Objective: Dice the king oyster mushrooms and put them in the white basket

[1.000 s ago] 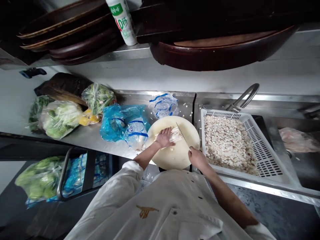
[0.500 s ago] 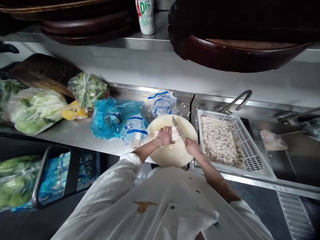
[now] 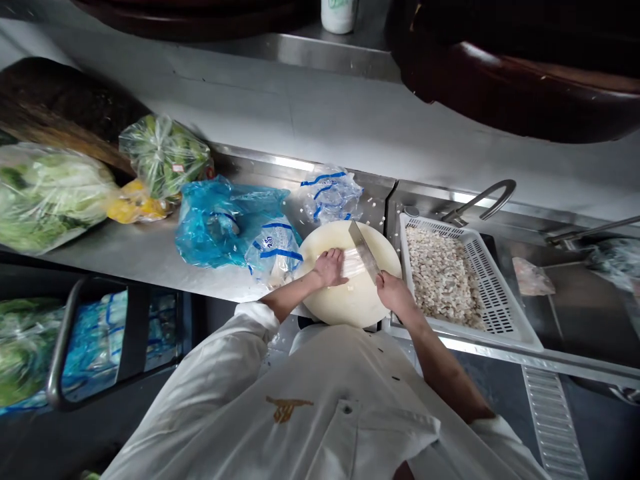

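Observation:
On a round pale cutting board [image 3: 345, 307], my left hand [image 3: 330, 268] presses down on a bundle of long white strips [image 3: 354, 262], its fingers bent over their left end. The handle of a cleaver [image 3: 364, 248] is in my right hand [image 3: 393, 291], at the board's right side. Its broad blade points up and to the left, by the right end of the strips. A small white piece lies on the board below them. To the right, a white perforated basket [image 3: 517, 327] holds a heap of chopped whitish pieces [image 3: 443, 277].
Left of the board lie a blue plastic bag [image 3: 205, 223] and clear bags with blue stripes [image 3: 275, 250]. Bagged greens [image 3: 50, 197] sit farther left. A faucet [image 3: 483, 197] rises behind the basket. Dark round trays [image 3: 500, 93] overhang on a shelf.
The view has shifted, so the shelf sits higher in the picture. The cleaver's blade shows broader, and my left hand remains on the strips.

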### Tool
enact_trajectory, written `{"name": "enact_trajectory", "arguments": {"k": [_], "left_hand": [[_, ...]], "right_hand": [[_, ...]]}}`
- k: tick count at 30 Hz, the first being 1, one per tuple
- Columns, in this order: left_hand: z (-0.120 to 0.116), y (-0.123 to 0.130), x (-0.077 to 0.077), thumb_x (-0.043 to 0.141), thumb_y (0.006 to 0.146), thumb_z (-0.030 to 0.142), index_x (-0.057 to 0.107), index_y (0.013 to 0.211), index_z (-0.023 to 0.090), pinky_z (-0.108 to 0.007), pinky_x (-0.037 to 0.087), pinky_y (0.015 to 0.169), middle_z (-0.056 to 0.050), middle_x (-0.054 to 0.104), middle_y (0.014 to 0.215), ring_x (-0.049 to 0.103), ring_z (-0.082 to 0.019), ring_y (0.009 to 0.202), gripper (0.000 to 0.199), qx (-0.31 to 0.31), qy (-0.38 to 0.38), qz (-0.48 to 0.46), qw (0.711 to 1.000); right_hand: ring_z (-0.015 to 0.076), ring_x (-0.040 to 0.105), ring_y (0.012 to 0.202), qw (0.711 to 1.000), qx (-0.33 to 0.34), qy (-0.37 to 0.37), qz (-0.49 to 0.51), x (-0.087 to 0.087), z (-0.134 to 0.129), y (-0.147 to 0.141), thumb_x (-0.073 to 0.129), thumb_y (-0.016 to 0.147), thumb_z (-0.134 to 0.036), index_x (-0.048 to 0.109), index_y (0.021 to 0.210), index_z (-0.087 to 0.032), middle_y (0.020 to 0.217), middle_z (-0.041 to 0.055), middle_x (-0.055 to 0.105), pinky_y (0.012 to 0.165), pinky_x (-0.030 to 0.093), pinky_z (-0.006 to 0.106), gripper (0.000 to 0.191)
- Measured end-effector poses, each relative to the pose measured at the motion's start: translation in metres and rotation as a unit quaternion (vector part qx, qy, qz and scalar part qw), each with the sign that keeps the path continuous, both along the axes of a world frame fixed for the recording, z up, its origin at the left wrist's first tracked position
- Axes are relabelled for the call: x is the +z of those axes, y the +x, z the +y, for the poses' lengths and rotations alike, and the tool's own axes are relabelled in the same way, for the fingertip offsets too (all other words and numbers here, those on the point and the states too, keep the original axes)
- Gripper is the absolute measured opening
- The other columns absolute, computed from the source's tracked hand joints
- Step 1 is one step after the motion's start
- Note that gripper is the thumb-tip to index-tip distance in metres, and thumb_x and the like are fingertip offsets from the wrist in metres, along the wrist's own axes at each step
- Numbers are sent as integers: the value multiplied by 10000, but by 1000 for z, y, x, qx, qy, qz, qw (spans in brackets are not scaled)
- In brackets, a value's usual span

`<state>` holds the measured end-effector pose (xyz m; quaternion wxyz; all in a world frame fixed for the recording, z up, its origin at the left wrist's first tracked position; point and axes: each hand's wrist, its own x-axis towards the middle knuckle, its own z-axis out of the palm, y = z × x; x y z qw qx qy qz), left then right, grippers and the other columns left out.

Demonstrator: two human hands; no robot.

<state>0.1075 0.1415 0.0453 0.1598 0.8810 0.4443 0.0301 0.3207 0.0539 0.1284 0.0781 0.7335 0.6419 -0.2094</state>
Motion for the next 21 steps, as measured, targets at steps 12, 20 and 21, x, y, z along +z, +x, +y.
{"name": "enact_trajectory", "arguments": {"k": [12, 20, 21], "left_hand": [[-8, -20, 9, 672, 864, 676, 456, 1521, 79, -483, 367, 1117, -241, 525, 1481, 463, -399, 1352, 913, -18, 37, 33, 999], [-8, -29, 7, 728, 817, 688, 486, 1506, 77, -484, 376, 1116, -240, 547, 1467, 476, -404, 1337, 953, -19, 44, 21, 999], [-8, -30, 7, 725, 828, 665, 479, 1510, 71, -491, 378, 1114, -244, 537, 1478, 472, -406, 1342, 936, -23, 47, 17, 999]], "right_hand": [[252, 717, 1143, 999, -11, -29, -8, 1, 0, -26, 340, 1134, -339, 656, 1276, -173, 1225, 155, 767, 917, 458, 293, 384], [252, 709, 1162, 1000, -9, -15, -15, 0, 2, -35, 354, 1138, -367, 663, 1289, -174, 1225, 161, 765, 955, 453, 295, 394], [250, 710, 1162, 1000, -13, -19, -15, -1, 1, -36, 351, 1139, -366, 656, 1302, -172, 1218, 160, 767, 952, 454, 293, 397]]}}
